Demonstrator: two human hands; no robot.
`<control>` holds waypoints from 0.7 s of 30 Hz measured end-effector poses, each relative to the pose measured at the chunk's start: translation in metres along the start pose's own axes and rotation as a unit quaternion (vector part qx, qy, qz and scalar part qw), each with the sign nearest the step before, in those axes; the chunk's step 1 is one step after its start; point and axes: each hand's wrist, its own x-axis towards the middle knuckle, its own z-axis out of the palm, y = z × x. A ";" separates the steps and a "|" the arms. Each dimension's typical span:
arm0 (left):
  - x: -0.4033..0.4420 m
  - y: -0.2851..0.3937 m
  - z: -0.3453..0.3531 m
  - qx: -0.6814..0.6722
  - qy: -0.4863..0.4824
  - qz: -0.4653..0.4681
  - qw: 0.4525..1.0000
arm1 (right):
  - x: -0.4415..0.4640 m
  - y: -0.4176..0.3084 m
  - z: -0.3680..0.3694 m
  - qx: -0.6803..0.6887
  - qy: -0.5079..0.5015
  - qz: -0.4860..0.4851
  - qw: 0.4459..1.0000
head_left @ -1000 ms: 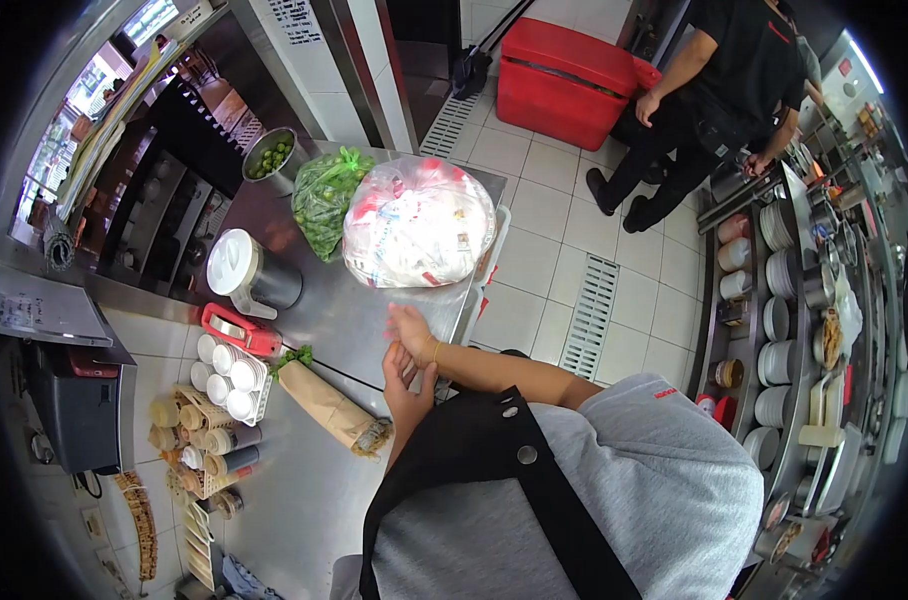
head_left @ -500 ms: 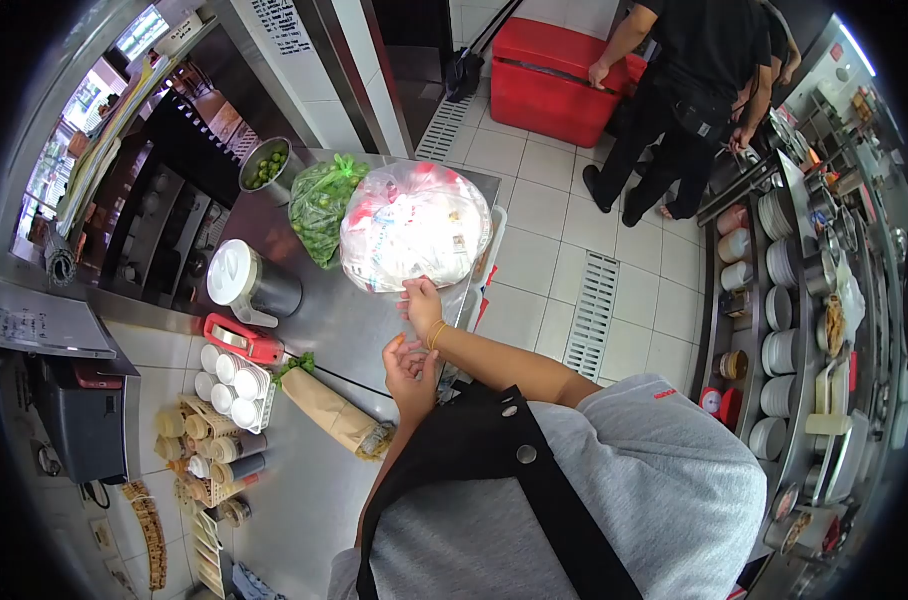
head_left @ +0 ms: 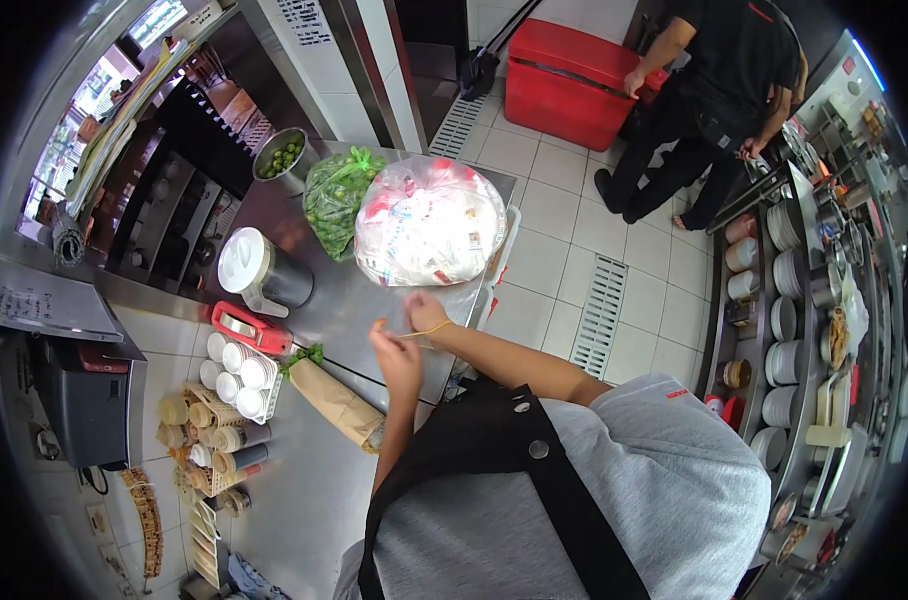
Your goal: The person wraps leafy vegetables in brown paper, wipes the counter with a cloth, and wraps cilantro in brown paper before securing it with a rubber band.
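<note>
A thin yellow rubber band [head_left: 427,331] runs from my right wrist to the fingers of my left hand [head_left: 398,360], which are closed on it. My right hand [head_left: 429,312] is just beyond, over the steel counter [head_left: 334,290]; its fingers are smeared by motion. Beyond my hands is a tied clear bag of white and red items [head_left: 431,225], with a bag of green leaves [head_left: 339,200] beside it. A brown paper-wrapped bundle [head_left: 334,402] with green leaves at one end lies to the left of my left forearm.
A lidded pitcher [head_left: 264,270], a red device [head_left: 252,330], white cups [head_left: 239,375], sauce bottles [head_left: 219,440] and a bowl of green fruit [head_left: 281,160] stand at left. Co-workers [head_left: 729,90] stand near a red cooler [head_left: 574,85]. Shelves of plates [head_left: 782,320] are at right.
My left hand has taken hold of the rubber band and stretched it away from my right wrist. My right hand has drawn back from the clear bag. The view has shifted slightly.
</note>
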 end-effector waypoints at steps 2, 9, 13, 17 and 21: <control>0.010 -0.013 -0.021 -0.040 0.115 -0.090 0.989 | -0.018 -0.008 -0.002 -0.061 -0.225 0.146 0.962; -0.014 -0.071 -0.061 -0.062 0.187 -0.199 0.960 | -0.088 -0.067 0.004 -0.456 -0.364 -0.525 0.619; -0.032 -0.039 -0.059 -0.360 0.080 -0.343 0.864 | -0.079 -0.096 0.007 -0.393 -0.359 -0.602 0.595; -0.020 -0.020 -0.067 -0.425 0.129 -0.393 0.805 | -0.072 -0.116 0.014 -0.317 -0.315 -0.658 0.606; -0.014 -0.024 -0.085 -0.449 0.157 -0.388 0.789 | -0.052 -0.138 0.031 -0.373 -0.363 -0.586 0.621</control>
